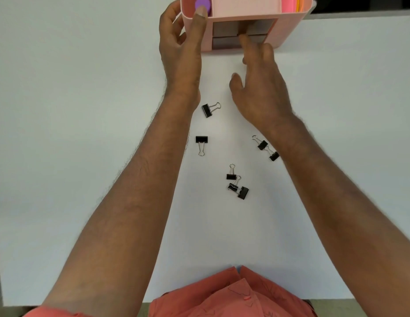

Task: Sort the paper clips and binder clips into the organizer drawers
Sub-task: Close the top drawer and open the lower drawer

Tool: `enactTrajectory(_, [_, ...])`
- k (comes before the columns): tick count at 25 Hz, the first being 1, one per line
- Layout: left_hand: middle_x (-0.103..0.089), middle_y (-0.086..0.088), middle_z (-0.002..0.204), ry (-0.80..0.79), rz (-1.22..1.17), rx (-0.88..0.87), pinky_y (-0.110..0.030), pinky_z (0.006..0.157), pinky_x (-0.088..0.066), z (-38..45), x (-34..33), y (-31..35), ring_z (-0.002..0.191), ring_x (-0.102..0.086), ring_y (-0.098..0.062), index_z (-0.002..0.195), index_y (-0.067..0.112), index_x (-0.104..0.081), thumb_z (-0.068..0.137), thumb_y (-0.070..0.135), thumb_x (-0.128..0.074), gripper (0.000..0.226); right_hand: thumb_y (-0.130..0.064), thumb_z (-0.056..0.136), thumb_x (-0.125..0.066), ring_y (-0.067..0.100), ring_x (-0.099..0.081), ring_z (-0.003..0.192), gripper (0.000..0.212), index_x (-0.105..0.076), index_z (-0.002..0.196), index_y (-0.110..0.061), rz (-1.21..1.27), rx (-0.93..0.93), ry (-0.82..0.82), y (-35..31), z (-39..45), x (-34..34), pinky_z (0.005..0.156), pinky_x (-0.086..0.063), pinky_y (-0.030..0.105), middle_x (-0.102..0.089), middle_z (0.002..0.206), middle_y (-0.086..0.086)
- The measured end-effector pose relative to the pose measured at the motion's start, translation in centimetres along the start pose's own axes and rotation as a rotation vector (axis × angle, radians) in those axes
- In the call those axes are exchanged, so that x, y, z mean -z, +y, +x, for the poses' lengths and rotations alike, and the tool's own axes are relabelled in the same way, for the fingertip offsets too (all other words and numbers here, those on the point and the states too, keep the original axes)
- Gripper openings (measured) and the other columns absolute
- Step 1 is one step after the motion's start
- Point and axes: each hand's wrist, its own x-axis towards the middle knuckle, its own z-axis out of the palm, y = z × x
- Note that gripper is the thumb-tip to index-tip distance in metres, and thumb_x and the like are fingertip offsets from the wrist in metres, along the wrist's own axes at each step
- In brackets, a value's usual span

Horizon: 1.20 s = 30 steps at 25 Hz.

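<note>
From the head camera, looking down over both bare forearms, a pink plastic desk organizer (288, 26) stands at the far edge of the white table (73, 110). The left hand (181, 46) grips the organizer's left front corner, thumb (199, 26) pressed flat up the front face and the other fingers curled round the side wall, steadying the box. The right hand (261, 88) reaches forward with its index finger (244, 40) extended to the middle of the two grey drawer fronts (224, 30), touching about where the upper drawer meets the lower; the remaining fingers hang loosely bent and hold nothing. Whether the fingertip has hooked a pull I cannot tell; both drawers look closed or nearly so.

Seven or so black binder clips with silver wire handles lie loose on the table nearer the person: one clip (207, 110) by the left wrist, one (201, 140) below it, a touching pair (265, 147) beside the right forearm, and a tangled cluster (237, 183) in the middle. I see no paper clips out on the table.

By my reading, the step in hand is working a drawer, with the binder clips not yet sorted. Next, the drawer needs to stand open while the left hand braces the box, then the clips gathered and dropped in.
</note>
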Motion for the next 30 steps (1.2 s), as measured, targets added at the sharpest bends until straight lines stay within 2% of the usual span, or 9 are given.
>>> enactTrajectory(4, [-0.067,-0.002,0.128,-0.004,0.015,0.003,-0.019,0.085,-0.055,0.0,0.1,0.1,0.114,-0.064,-0.007,0.133,0.023,-0.047,0.098,0.030,-0.064,0.039,-0.020,0.095,-0.061,0.025,-0.056,0.115,0.071,-0.029,0.159,-0.021,-0.174,0.058,0.038,1.0,-0.1,-1.1,0.081,-0.055,0.038,-0.046,0.138,0.012])
enactTrajectory(10, [-0.070,-0.005,0.124,-0.002,-0.029,0.014,-0.037,0.096,-0.059,-0.1,0.0,0.3,0.113,-0.069,-0.016,0.128,0.023,-0.052,0.098,0.029,-0.067,0.034,-0.019,0.091,-0.061,0.025,-0.057,0.105,0.048,-0.047,0.137,-0.020,-0.175,0.084,0.085,0.9,-0.8,-0.5,0.068,-0.050,0.035,-0.049,0.129,0.008])
enactTrajectory(13, [-0.069,-0.004,0.127,0.004,-0.019,0.024,-0.037,0.098,-0.058,0.0,0.0,0.2,0.116,-0.067,-0.016,0.131,0.023,-0.051,0.097,0.032,-0.067,0.039,-0.020,0.092,-0.062,0.025,-0.056,0.105,0.046,-0.048,0.136,-0.022,-0.159,0.070,0.071,1.0,-2.5,-0.8,0.066,-0.045,0.032,-0.049,0.125,0.006])
enactTrajectory(18, [-0.068,-0.001,0.128,0.013,-0.007,0.051,-0.037,0.098,-0.058,0.1,-0.1,0.0,0.116,-0.067,-0.014,0.133,0.025,-0.052,0.096,0.037,-0.068,0.042,-0.020,0.092,-0.062,0.024,-0.055,0.103,0.048,-0.047,0.136,-0.024,-0.153,0.047,0.074,1.2,-3.6,-1.1,0.063,-0.050,0.034,-0.047,0.122,0.003])
enactTrajectory(21, [-0.065,0.000,0.134,0.014,0.003,0.094,-0.036,0.103,-0.055,0.1,0.0,-0.1,0.122,-0.063,-0.014,0.138,0.025,-0.049,0.092,0.046,-0.068,0.054,-0.020,0.093,-0.063,0.023,-0.057,0.107,0.051,-0.044,0.140,-0.027,-0.068,0.068,0.067,1.5,-3.8,-0.9,0.069,-0.055,0.038,-0.047,0.126,0.001])
enactTrajectory(23, [-0.059,0.003,0.139,0.019,0.100,0.126,-0.024,0.102,-0.050,-0.8,0.4,-0.4,0.126,-0.058,-0.011,0.142,0.024,-0.046,0.093,0.052,-0.065,0.060,-0.020,0.093,-0.063,0.023,-0.059,0.107,0.053,-0.044,0.141,-0.028,0.002,0.058,0.087,2.3,-4.2,-0.4,0.072,-0.056,0.038,-0.047,0.128,-0.001])
enactTrajectory(25, [-0.058,0.005,0.139,-0.007,0.267,0.079,-0.017,0.098,-0.046,-2.9,1.6,-1.1,0.126,-0.055,-0.008,0.142,0.022,-0.048,0.098,0.048,-0.059,0.052,-0.019,0.093,-0.062,0.024,-0.056,0.112,0.048,-0.048,0.139,-0.026,-0.023,0.024,0.124,4.0,-5.4,0.3,0.078,-0.056,0.040,-0.048,0.130,0.001])
enactTrajectory(28, [-0.057,0.003,0.139,-0.194,0.660,-0.219,-0.029,0.110,-0.041,-6.7,5.0,-3.2,0.129,-0.051,-0.015,0.141,0.020,-0.053,0.100,0.042,-0.056,0.046,-0.021,0.096,-0.059,0.028,-0.046,0.124,0.044,-0.051,0.140,-0.021,-0.147,-0.054,0.127,7.4,-8.2,1.5,0.095,-0.051,0.047,-0.049,0.138,0.003])
enactTrajectory(30, [-0.052,0.003,0.145,-0.370,0.949,-0.397,-0.032,0.114,-0.033,-9.2,7.0,-4.6,0.133,-0.045,-0.019,0.143,0.021,-0.052,0.099,0.047,-0.056,0.051,-0.023,0.099,-0.057,0.028,-0.038,0.138,0.049,-0.048,0.147,-0.020,-0.189,-0.035,0.030,9.0,-10.2,1.7,0.108,-0.044,0.047,-0.045,0.152,0.002])
